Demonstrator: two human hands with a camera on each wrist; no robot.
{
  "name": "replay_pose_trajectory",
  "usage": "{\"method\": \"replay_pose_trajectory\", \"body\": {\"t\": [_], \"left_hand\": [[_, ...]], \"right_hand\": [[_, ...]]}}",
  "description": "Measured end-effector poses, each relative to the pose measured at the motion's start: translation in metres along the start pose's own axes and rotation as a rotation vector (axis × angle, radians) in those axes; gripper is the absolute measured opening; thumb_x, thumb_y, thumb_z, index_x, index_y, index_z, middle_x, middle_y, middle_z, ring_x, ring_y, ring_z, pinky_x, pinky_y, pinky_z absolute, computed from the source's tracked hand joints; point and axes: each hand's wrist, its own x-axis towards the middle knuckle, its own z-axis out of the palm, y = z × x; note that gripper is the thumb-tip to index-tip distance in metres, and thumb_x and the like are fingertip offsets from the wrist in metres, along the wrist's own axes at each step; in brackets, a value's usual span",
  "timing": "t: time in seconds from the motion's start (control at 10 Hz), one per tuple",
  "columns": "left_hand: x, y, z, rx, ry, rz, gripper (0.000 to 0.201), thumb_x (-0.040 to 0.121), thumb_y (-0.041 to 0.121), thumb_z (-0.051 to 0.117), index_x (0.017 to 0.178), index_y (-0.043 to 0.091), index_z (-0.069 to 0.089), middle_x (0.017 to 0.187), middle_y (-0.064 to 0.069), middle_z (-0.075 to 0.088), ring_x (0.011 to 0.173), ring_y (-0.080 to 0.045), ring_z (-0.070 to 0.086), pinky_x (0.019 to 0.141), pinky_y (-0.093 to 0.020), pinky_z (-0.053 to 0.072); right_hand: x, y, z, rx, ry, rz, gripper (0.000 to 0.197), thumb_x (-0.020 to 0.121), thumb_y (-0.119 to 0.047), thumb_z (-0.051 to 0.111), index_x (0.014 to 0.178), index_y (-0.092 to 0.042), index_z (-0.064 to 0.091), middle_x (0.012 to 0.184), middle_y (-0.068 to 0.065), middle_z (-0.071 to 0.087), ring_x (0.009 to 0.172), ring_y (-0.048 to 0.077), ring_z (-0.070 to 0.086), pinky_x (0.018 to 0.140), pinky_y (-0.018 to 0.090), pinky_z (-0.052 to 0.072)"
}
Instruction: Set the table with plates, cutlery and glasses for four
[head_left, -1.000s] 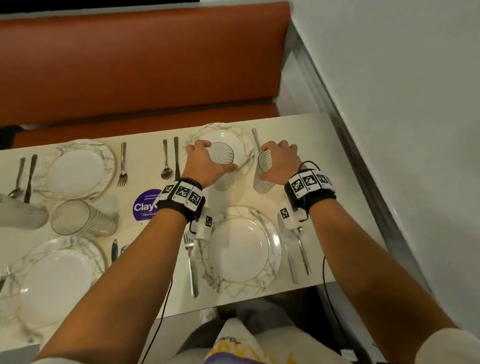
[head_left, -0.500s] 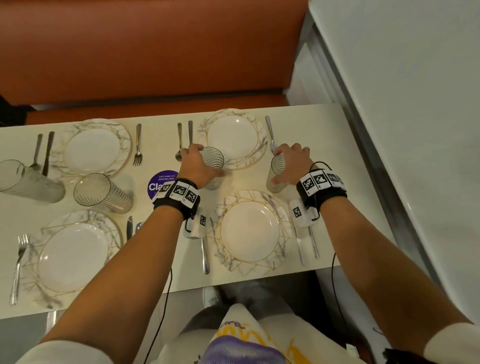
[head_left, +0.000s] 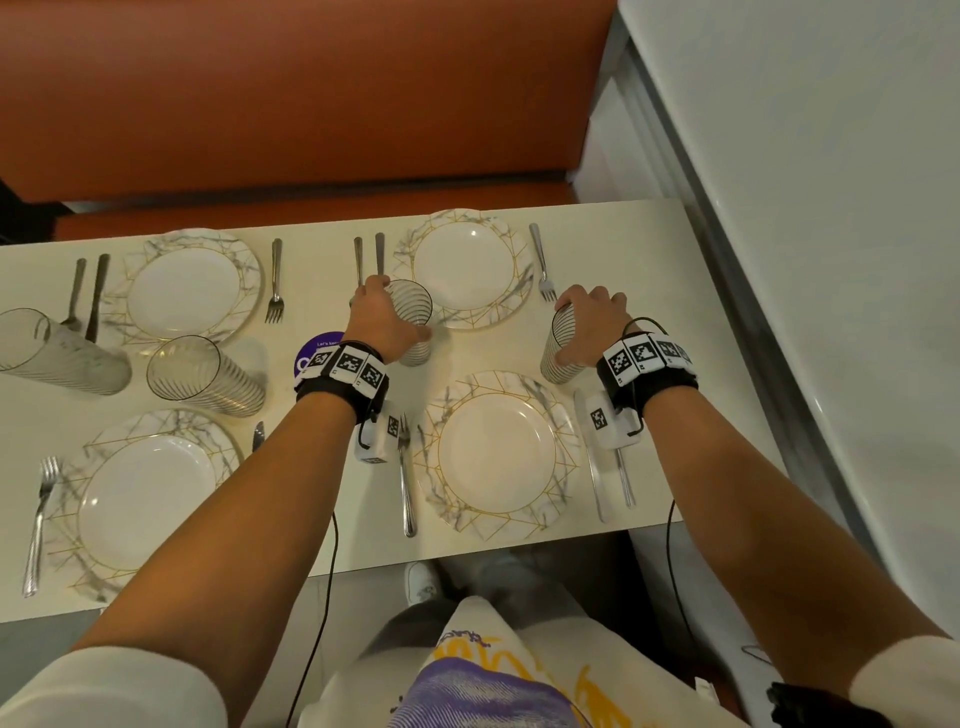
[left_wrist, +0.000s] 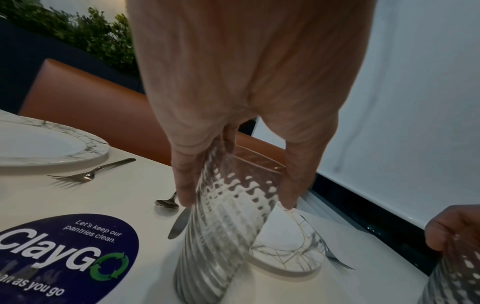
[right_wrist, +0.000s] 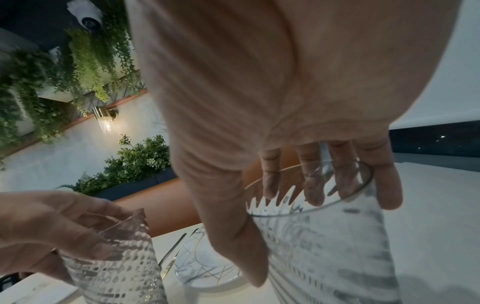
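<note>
Four marble-rimmed plates lie on the white table (head_left: 649, 249), each with cutlery beside it. My left hand (head_left: 395, 317) grips a ribbed clear glass (head_left: 415, 312) at the near-left rim of the far right plate (head_left: 470, 267). In the left wrist view my fingers (left_wrist: 184, 181) and thumb wrap this glass (left_wrist: 223, 236), which leans with its base at the table. To the right, my right hand (head_left: 566, 332) holds a second ribbed glass (head_left: 556, 348) near its rim, beyond the near right plate (head_left: 498, 452). That glass (right_wrist: 324, 246) fills the right wrist view.
Two more glasses (head_left: 208, 376) (head_left: 52, 353) stand between the left plates. A purple round sticker (head_left: 317, 353) is on the table under my left wrist. An orange bench (head_left: 311, 104) runs along the far side. A white wall (head_left: 805, 208) borders the right edge.
The left glass has moved left, off the far right plate's rim to a spot beside it. The right glass has come slightly towards me. The head view has pulled back.
</note>
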Motion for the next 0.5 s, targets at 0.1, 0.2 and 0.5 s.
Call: {"method": "replay_pose_trajectory", "body": {"t": [0.1, 0.2, 0.5], "left_hand": [[0.000, -0.002, 0.001, -0.013, -0.001, 0.007, 0.102, 0.074, 0.025, 0.093, 0.154, 0.012, 0.032, 0.155, -0.015, 0.041, 0.143, -0.034, 0.041, 0.116, -0.051, 0.042], [-0.003, -0.001, -0.002, -0.008, -0.007, 0.008, 0.107, 0.073, 0.027, 0.094, 0.156, 0.009, 0.029, 0.156, -0.016, 0.040, 0.144, -0.035, 0.041, 0.117, -0.050, 0.041], [-0.015, 0.006, -0.025, -0.041, -0.045, 0.049, 0.117, 0.072, 0.058, 0.087, 0.160, 0.014, 0.023, 0.160, -0.014, 0.034, 0.143, -0.034, 0.043, 0.114, -0.048, 0.041]], "right_hand": [[0.004, 0.001, 0.003, -0.013, -0.007, 0.000, 0.078, 0.063, -0.034, 0.087, 0.128, -0.028, 0.044, 0.124, 0.007, 0.046, 0.119, 0.030, 0.041, 0.090, 0.045, 0.050], [0.005, 0.000, 0.006, -0.039, 0.006, -0.001, 0.078, 0.062, -0.034, 0.088, 0.127, -0.027, 0.045, 0.124, 0.007, 0.048, 0.118, 0.030, 0.043, 0.089, 0.043, 0.049], [0.005, -0.016, -0.007, -0.088, 0.092, 0.002, 0.093, 0.058, -0.061, 0.085, 0.135, -0.026, 0.045, 0.127, 0.009, 0.053, 0.121, 0.034, 0.045, 0.096, 0.046, 0.041]]}}
